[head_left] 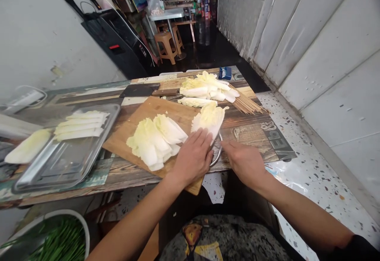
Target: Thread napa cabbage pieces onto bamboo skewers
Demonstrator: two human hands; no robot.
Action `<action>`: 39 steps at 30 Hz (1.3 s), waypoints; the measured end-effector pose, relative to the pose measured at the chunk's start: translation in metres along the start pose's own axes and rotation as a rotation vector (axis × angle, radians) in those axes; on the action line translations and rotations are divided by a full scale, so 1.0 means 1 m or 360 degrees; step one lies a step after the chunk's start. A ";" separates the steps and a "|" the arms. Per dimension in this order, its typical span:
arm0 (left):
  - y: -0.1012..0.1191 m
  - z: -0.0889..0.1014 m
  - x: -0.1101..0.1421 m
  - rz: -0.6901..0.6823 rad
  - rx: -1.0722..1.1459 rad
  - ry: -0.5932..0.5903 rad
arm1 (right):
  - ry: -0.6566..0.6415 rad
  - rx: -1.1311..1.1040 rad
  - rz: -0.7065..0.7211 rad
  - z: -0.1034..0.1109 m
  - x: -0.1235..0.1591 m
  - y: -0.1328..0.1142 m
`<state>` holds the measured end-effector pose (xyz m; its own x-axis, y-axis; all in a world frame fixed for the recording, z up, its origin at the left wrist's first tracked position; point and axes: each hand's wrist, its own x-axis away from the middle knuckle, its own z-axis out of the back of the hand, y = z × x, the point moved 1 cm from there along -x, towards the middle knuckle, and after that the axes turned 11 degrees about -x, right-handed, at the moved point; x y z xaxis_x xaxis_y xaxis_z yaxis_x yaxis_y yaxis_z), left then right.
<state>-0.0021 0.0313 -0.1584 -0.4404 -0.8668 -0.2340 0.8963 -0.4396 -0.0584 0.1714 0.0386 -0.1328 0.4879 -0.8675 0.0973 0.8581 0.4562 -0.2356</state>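
- Clock directions run from the left hand (194, 150), with 12 pointing away from the person.
- The left hand lies flat, its fingers side by side, pressing on the near end of a napa cabbage leaf (210, 118); the leaf's frilly yellow end extends past the fingertips toward 1 o'clock, on the cutting board (173, 108) and over its edge.
- The right hand (245, 160), at 3 o'clock, has its fingers curled in, thumb and forefinger pressed together beside that leaf's near end; whether a thin skewer is pinched there, I cannot tell.
- The board's metal handle (220, 152) curves between the two hands, in the way of a clear path from right hand to board.
- Overlapping cut leaves (157, 140) lie on the board at 9 to 10 o'clock.
- At 12 o'clock, beyond a single leaf (196, 102), is a cabbage pile (206, 87), partly covering bamboo skewers (247, 102) that fan out toward 2.
- A cleaver (139, 90) lies at 10 to 11.
- A blue box (225, 73) sits at 1.
- A clear-looking tray (78, 170) at 9 holds a row of cabbage strips (81, 126).
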 end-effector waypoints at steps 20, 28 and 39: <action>-0.003 -0.005 -0.005 0.0108 0.0085 0.0014 | 0.0197 -0.0209 0.0139 -0.017 -0.031 0.004; -0.016 0.033 0.008 0.0278 -0.0088 0.0471 | 0.0612 -0.0526 0.0107 0.003 -0.019 0.022; -0.090 0.060 0.018 0.0456 -0.0009 0.0171 | 0.0625 -0.1885 -0.0060 0.057 0.014 0.070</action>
<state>-0.0936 0.0413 -0.0990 -0.1618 -0.9252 -0.3432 0.9836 -0.1792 0.0193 0.2475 0.0699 -0.0932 0.2103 -0.9697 -0.1244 0.0994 0.1478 -0.9840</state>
